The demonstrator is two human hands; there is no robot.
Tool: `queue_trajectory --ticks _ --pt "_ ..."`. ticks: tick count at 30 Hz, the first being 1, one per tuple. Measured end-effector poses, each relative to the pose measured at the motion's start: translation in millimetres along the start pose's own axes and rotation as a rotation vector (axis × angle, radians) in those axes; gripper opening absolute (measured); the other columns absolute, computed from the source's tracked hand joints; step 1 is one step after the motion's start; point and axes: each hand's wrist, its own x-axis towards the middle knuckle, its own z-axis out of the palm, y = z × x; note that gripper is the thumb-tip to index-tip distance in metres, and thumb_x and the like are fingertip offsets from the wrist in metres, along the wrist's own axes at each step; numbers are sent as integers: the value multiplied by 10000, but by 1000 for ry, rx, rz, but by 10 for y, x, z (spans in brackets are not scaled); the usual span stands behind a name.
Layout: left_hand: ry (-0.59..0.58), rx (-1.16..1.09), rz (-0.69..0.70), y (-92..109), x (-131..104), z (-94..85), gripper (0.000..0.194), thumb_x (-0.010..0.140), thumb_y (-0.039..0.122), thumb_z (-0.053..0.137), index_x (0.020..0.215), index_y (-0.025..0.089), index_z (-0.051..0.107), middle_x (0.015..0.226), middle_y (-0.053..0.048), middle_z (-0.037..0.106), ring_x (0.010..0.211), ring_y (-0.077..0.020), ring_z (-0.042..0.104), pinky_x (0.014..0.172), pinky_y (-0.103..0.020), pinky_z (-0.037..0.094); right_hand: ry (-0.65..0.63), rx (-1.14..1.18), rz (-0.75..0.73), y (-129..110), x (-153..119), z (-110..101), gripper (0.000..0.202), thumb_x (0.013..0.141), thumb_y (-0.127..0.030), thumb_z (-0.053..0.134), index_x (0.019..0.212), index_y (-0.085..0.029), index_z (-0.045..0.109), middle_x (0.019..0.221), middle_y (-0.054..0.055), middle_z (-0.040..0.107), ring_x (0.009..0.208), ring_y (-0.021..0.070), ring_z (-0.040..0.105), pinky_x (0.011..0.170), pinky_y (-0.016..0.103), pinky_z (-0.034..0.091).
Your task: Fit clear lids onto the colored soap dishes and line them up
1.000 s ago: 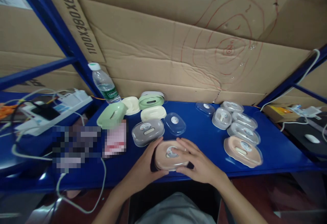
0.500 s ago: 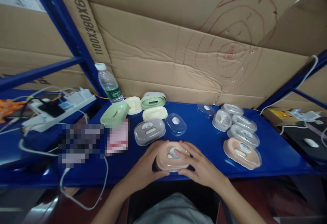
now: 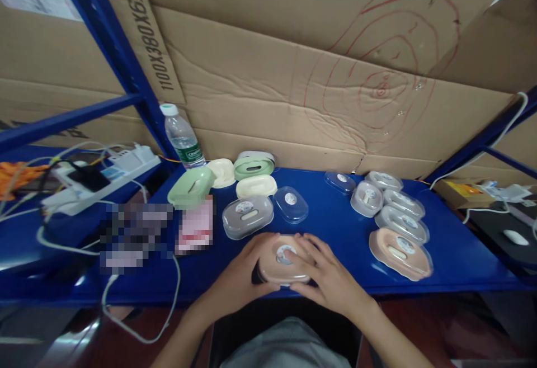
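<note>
Near the front edge of the desk (image 3: 331, 234), at the frame's lower centre, the peach box (image 3: 274, 269) sat with its long axis running left to right, held between half-curled left hand (image 3: 240, 272) and right hand (image 3: 331, 274), neither nearer.

Plastic bottle (image 3: 183, 137), white power strip (image 3: 90, 196), cardboard (image 3: 247, 66), white mouse (image 3: 516, 237)
</note>
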Motion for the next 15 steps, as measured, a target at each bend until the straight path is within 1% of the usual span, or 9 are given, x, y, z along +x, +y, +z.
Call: queue_trajectory --ticks 2,5,9,11,13,15 --pt "-25 -3 -5 -10 -6 -1 836 879 470 800 1594 323 393 1642 -117 450 1518 -349 443 1256 -545 388 3 -20 8 -20 -28 26 756 966 -440 732 1634 -312 402 1700 101 380 1537 362 390 1182 577 483" --pt "-44 9 -26 -21 -13 4 810 905 458 774 1607 343 386 1662 -93 423 1529 -328 431 1268 -520 376 -1 -21 36 -43 -62 55 779 965 -434 734 1646 -326 371 1722 106 333 1558 367 355 1193 582 470" --pt "-69 37 -34 -3 -13 -11 828 912 466 768 1627 361 362 1685 -83 390 1544 -309 415 1275 -510 361 -14 37 55 -39 -96 77 778 992 -431 696 1665 -340 316 1740 95 292 1598 361 281 1212 585 445" --pt "-78 67 -22 11 -10 -28 755 934 460 745 1606 386 410 1703 -68 365 1554 -310 403 1275 -515 356 4 88 78 -27 -110 87 828 992 -449 693 1684 -316 260 1761 109 221 1619 354 227 1220 567 437" --pt "-81 105 -5 16 -9 -39 651 960 439 717 1565 415 476 1716 -45 349 1559 -307 398 1271 -514 361 22 129 106 -16 -127 94 844 992 -457 692 1689 -308 240 1776 115 151 1630 354 187 1228 560 424" --pt "-82 138 11 11 -10 -37 610 971 430 704 1545 430 501 1717 -29 353 1557 -299 404 1264 -503 374 19 150 109 -12 -157 92 775 1013 -427 666 1677 -328 279 1774 93 172 1633 341 183 1238 555 409"
